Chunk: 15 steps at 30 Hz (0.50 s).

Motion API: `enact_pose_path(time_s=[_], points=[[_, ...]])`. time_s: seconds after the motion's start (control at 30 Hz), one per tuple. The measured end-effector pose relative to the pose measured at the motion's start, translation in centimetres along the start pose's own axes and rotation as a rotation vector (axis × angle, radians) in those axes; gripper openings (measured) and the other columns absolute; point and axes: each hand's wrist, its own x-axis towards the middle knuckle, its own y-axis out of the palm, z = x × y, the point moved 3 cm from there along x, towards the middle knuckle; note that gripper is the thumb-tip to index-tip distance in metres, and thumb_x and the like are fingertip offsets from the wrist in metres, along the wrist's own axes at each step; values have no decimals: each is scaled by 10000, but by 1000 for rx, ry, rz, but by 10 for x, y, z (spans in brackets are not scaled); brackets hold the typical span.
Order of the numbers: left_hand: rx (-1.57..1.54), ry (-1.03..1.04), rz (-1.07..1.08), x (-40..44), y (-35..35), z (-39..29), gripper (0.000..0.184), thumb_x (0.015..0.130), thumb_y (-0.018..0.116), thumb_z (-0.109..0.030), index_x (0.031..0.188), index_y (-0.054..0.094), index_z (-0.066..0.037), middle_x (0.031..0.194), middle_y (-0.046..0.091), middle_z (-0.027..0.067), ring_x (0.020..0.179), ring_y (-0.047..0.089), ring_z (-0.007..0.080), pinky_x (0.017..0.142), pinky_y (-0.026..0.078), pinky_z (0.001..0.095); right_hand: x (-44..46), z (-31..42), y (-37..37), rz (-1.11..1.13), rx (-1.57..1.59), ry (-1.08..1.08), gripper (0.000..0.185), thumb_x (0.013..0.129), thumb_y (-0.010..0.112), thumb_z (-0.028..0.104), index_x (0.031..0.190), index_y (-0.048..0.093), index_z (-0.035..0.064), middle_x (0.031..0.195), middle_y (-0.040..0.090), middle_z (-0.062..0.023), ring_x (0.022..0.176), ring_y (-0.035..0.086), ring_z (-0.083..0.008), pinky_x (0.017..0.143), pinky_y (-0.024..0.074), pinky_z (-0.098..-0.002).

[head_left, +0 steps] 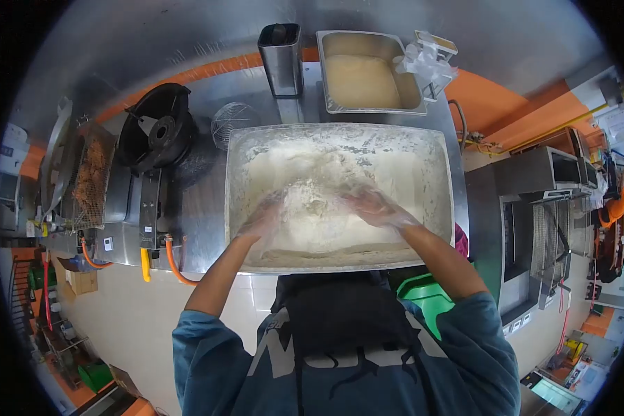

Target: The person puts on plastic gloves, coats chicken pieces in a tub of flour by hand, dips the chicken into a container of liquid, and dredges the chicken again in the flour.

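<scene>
A large rectangular tub (340, 266) of white flour (312, 239) lies in front of me on the steel counter. Both my hands are inside it, wearing thin clear plastic gloves dusted with flour. My left hand (265, 211) is over the left part of the flour, its fingers apart and a little blurred. On the right, my right hand (371, 206) reaches inward with its fingers stretched out. Loose, lumpy flour shows between the two hands. Whether anything lies under the flour cannot be seen.
Behind the tub stand a steel pan of pale liquid (362, 82) and a tall metal container (281, 62). A wire strainer (233, 125), black round pot (158, 132) and wire basket of browned food (92, 173) are leftward. A green bin (430, 298) stands below right.
</scene>
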Motion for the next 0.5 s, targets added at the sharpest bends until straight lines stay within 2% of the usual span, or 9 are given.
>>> enact_pose_path(time_s=[0.03,0.1,0.17,0.23,0.3,0.4,0.43,0.47,0.5], points=[[117,-66,91,3,2,19,493,864,316,-338,1247,311,-28,1264,357,134,1146,354,223,960,252,313,-5,-4,-2,5,49,103,428,885,335,269,1263,294,73,1276,331,-102,1160,319,-198,943,297,-269],[353,-201,279,16,16,71,502,870,302,-350,1264,294,-38,1299,312,119,1189,300,206,986,207,301,-17,-9,2,23,-301,519,442,887,316,288,1272,279,75,1269,343,-102,1160,323,-195,954,286,-265],[89,-234,248,18,33,73,508,871,299,-357,1267,287,-38,1312,288,114,1202,272,199,993,185,295,-20,-16,31,-38,-223,606,456,892,282,315,1283,257,81,1282,324,-101,1166,322,-183,967,274,-275],[-169,-262,212,22,58,62,515,872,297,-364,1271,280,-38,1325,265,109,1216,244,191,1000,163,290,-10,-12,44,-135,-21,473,463,890,283,337,1270,280,74,1262,348,-104,1150,342,-187,968,269,-286],[-422,-290,173,26,76,50,522,873,294,-372,1274,273,-38,1337,241,104,1229,216,184,1008,141,284,4,0,46,-254,305,115,466,880,318,356,1233,346,53,1211,414,-114,1113,382,-206,959,270,-297],[-649,-180,113,22,67,-2,543,842,311,-438,1219,361,-50,1255,360,153,1148,342,256,962,246,344,-6,49,18,-316,155,109,425,884,331,310,1208,386,41,1189,443,-111,1097,405,-210,952,279,-313],[-471,-139,84,23,57,-11,539,848,302,-429,1227,349,-48,1260,352,154,1151,339,256,961,247,339,-15,61,-3,-311,-6,197,403,888,329,282,1205,388,40,1190,442,-107,1098,406,-208,952,283,-318],[-293,-99,57,24,47,-18,536,854,292,-420,1235,336,-46,1265,344,155,1154,335,256,961,249,333,-26,45,-34,-253,-243,-151,405,885,334,281,1204,388,38,1195,439,-105,1111,398,-213,951,286,-326],[-113,-58,30,25,40,-20,532,860,282,-410,1243,323,-44,1271,336,155,1158,332,256,960,250,328,-41,18,-54,-254,-279,-220,413,882,338,292,1208,384,42,1201,435,-104,1123,388,-218,957,279,-329]])
